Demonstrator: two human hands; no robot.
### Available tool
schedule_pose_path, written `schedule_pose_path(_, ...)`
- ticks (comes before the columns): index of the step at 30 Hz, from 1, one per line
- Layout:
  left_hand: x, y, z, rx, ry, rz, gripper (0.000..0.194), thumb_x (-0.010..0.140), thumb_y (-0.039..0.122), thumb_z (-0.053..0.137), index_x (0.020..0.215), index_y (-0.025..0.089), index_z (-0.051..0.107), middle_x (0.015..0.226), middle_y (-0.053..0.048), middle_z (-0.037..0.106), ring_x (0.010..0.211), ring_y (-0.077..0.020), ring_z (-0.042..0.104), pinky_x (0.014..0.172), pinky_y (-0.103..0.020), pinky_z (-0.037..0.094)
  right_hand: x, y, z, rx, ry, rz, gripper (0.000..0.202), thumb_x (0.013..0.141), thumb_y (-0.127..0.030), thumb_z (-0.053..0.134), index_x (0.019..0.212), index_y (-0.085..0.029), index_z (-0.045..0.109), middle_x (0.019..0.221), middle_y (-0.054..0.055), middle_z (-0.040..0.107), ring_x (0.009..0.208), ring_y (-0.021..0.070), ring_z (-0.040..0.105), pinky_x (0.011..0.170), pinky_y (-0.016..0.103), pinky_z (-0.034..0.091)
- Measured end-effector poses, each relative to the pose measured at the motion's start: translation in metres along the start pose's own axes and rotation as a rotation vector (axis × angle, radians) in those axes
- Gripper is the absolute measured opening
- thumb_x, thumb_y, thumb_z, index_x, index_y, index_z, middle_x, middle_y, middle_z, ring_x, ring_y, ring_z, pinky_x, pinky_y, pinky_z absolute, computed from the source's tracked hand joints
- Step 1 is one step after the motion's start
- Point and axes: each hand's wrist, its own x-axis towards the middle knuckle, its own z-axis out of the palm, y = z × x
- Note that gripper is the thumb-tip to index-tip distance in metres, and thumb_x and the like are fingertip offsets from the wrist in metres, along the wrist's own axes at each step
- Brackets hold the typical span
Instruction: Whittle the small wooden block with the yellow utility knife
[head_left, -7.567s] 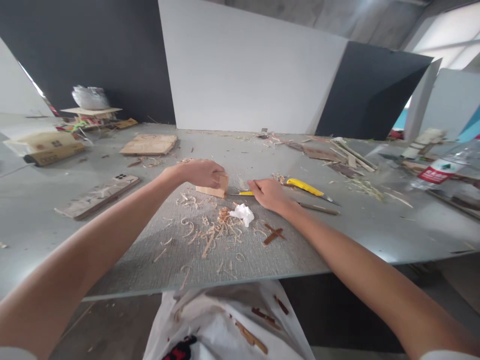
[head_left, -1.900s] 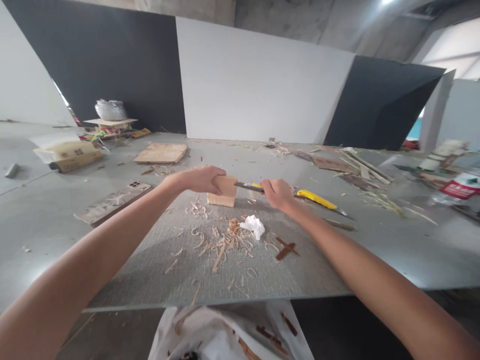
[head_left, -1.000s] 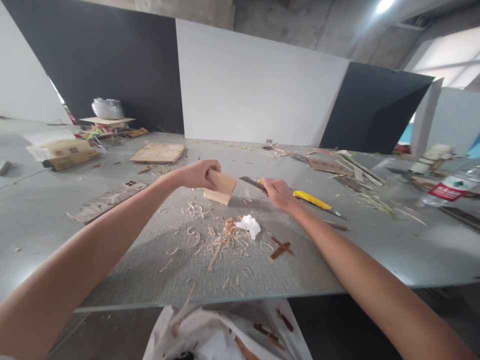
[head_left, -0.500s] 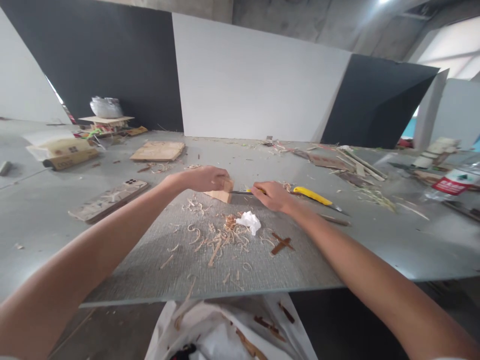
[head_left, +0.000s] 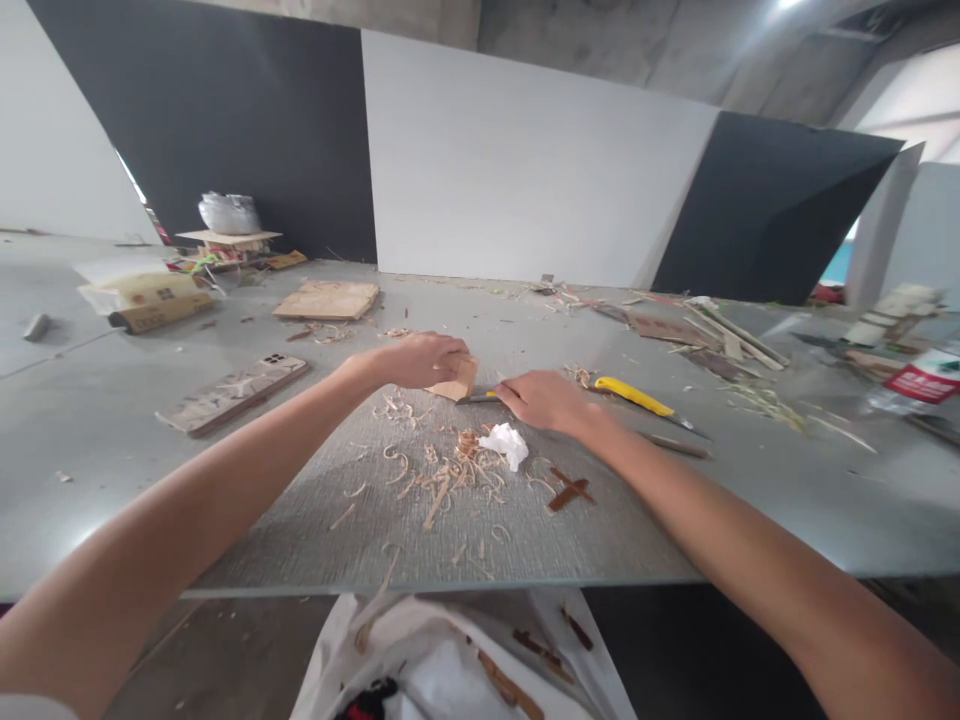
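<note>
My left hand [head_left: 427, 360] is closed round a small pale wooden block [head_left: 459, 380], tilted above the mat. In my right hand [head_left: 544, 400] is a knife [head_left: 478, 398] with a yellow part by the fingers; its blade points left and meets the lower edge of the block. Curled wood shavings [head_left: 450, 475] lie on the grey textured mat [head_left: 300, 540] below both hands, beside a crumpled white tissue [head_left: 506, 445]. Two crossed brown strips [head_left: 570, 490] rest to the right of the tissue.
A yellow utility knife [head_left: 634, 395] lies right of my right hand. A phone [head_left: 232, 395] and a wooden board [head_left: 326, 300] are at the left. Wood strips [head_left: 735, 335] and a bottle with a red label [head_left: 922, 383] stand or lie at the right.
The view has shifted, so the table items appear slightly further right. The blade has moved from the block's upper part to its lower edge, and the block is turned differently.
</note>
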Motion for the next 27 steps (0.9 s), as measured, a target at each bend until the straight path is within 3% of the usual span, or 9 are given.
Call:
schedule_pose_path(6,-0.003,0.001,0.003,0.044,0.030,-0.027,0.036,0.086,0.034,0.037,0.117,0.022,0.049,0.112,-0.009,0.061,0.095,-0.0204,0.057,0.072,-0.029,0.039,0.003,0.003,0.002,0.058,0.014,-0.049,0.059,0.092,-0.054,0.018,0.077,-0.020,0.064,0.073,0.006,0.066,0.064,0.0173,0.054,0.055,0.028,0.024)
schedule_pose_path(15,-0.002,0.001,0.011,0.086,0.135,-0.006,0.032,0.081,0.034,0.046,0.110,0.021,0.050,0.103,-0.008,0.063,0.093,-0.0220,0.058,0.077,-0.032,0.039,-0.003,0.015,0.003,0.061,0.149,0.034,0.057,0.093,-0.053,0.016,0.075,-0.021,0.060,0.071,0.004,0.065,0.064,0.0171,0.054,0.055,0.028,0.022)
schedule_pose_path(23,0.000,-0.005,0.016,0.090,0.141,-0.005,0.036,0.080,0.030,0.045,0.115,0.020,0.049,0.108,-0.009,0.061,0.098,-0.0221,0.056,0.080,-0.033,0.040,-0.001,-0.003,0.003,-0.014,0.052,0.039,0.061,0.093,-0.054,0.014,0.084,-0.022,0.065,0.083,0.008,0.069,0.070,0.0196,0.057,0.058,0.030,0.026)
schedule_pose_path(27,0.002,-0.007,0.017,0.094,0.142,-0.027,0.038,0.079,0.029,0.045,0.116,0.020,0.049,0.108,-0.009,0.061,0.098,-0.0224,0.056,0.080,-0.033,0.040,0.000,-0.006,0.003,0.001,0.036,0.001,0.060,0.092,-0.055,0.017,0.080,-0.022,0.065,0.079,0.007,0.068,0.069,0.0190,0.058,0.056,0.029,0.025)
